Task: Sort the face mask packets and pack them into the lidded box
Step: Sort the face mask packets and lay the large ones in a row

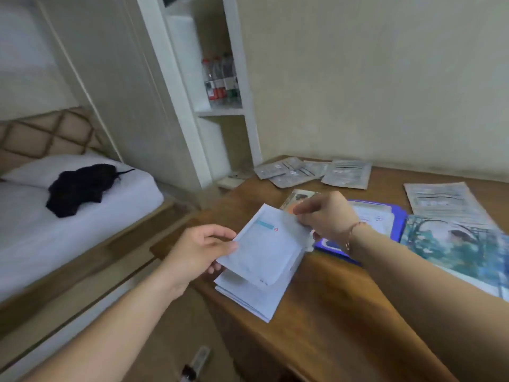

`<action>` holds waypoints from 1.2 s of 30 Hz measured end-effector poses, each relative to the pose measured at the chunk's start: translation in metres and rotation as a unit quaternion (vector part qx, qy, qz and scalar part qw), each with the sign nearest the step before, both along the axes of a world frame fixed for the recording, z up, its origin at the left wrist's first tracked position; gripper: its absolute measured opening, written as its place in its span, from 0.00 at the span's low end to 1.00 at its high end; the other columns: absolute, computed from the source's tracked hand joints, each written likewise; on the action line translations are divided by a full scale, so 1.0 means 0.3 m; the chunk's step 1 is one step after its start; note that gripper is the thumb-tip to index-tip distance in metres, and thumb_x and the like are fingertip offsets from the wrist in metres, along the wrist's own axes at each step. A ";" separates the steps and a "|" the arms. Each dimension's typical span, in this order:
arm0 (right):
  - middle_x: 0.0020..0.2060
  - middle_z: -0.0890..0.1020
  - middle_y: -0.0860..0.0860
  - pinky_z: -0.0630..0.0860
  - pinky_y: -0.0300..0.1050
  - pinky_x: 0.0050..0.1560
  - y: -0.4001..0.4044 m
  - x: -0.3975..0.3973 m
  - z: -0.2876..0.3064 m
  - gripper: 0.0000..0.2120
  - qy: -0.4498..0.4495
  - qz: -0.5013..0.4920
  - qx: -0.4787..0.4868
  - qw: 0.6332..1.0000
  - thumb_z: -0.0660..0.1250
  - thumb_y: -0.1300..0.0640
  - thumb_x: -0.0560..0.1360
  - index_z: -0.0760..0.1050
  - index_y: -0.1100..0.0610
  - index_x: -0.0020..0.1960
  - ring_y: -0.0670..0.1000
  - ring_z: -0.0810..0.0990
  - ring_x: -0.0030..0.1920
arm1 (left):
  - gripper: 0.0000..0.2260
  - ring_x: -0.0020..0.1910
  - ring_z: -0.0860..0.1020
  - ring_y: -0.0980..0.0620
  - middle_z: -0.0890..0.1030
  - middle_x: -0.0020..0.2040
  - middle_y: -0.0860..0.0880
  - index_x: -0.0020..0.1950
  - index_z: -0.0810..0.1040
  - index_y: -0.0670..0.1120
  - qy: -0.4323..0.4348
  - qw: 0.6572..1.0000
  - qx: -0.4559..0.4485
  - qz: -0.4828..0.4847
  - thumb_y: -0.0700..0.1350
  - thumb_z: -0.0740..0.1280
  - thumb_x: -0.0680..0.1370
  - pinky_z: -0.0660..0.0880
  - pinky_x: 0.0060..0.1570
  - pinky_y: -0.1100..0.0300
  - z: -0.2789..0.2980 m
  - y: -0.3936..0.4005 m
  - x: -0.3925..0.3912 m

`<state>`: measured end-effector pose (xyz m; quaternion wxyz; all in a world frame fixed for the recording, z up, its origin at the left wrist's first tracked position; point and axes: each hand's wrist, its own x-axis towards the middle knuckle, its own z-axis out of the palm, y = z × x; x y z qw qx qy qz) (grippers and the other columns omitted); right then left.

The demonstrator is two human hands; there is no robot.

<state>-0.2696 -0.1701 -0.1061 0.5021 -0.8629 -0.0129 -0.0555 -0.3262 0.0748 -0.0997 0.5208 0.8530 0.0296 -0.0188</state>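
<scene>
A white face mask packet [265,248] with a small blue label hangs just above a stack of white packets [256,296] at the table's near left corner. My left hand [198,252] grips its left edge and my right hand [322,216] pinches its far right corner. The blue box [396,224] lies behind my right wrist, partly hidden. Silver packets [292,172] are spread at the back of the table, with another silver packet [347,173] beside them and a silver pile [443,202] at the right. A teal floral packet [462,246] lies at the far right.
The wooden table [330,299] ends at its left edge near a bed [68,216] with a black garment on it. A white shelf unit [220,86] holding bottles stands behind the table's back left corner. A packet with a portrait [298,198] lies behind my right hand.
</scene>
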 end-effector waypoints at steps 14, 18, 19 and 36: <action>0.52 0.84 0.50 0.78 0.43 0.55 0.126 0.004 -0.097 0.14 -0.023 0.023 -0.229 0.973 0.62 0.65 0.76 0.84 0.54 0.53 0.51 0.80 0.52 | 0.05 0.33 0.76 0.60 0.80 0.34 0.58 0.47 0.83 0.55 -0.167 0.973 0.161 -0.020 0.50 0.75 0.72 0.72 0.36 0.64 -0.215 0.103 -0.003; 0.58 0.79 0.50 0.77 0.50 0.57 0.109 -0.035 -0.096 0.12 -0.070 0.017 -0.289 0.955 0.65 0.58 0.76 0.80 0.51 0.57 0.53 0.77 0.57 | 0.16 0.48 0.76 0.62 0.78 0.50 0.64 0.54 0.79 0.59 -0.210 0.952 0.213 -0.062 0.65 0.68 0.72 0.72 0.45 0.69 -0.233 0.138 -0.022; 0.59 0.77 0.49 0.76 0.51 0.58 0.104 -0.065 -0.089 0.12 -0.100 0.034 -0.305 0.946 0.65 0.55 0.76 0.79 0.50 0.58 0.53 0.75 0.60 | 0.21 0.53 0.76 0.63 0.77 0.54 0.66 0.57 0.78 0.60 -0.202 0.953 0.212 -0.078 0.70 0.66 0.70 0.72 0.48 0.69 -0.240 0.151 -0.029; 0.57 0.78 0.45 0.69 0.45 0.55 0.068 -0.260 -0.158 0.33 -0.147 0.214 -0.433 0.863 0.52 0.23 0.70 0.68 0.44 0.64 0.49 0.74 0.55 | 0.33 0.59 0.77 0.52 0.77 0.59 0.65 0.63 0.81 0.54 -0.266 0.936 0.208 -0.099 0.75 0.59 0.69 0.77 0.56 0.52 -0.308 0.176 -0.039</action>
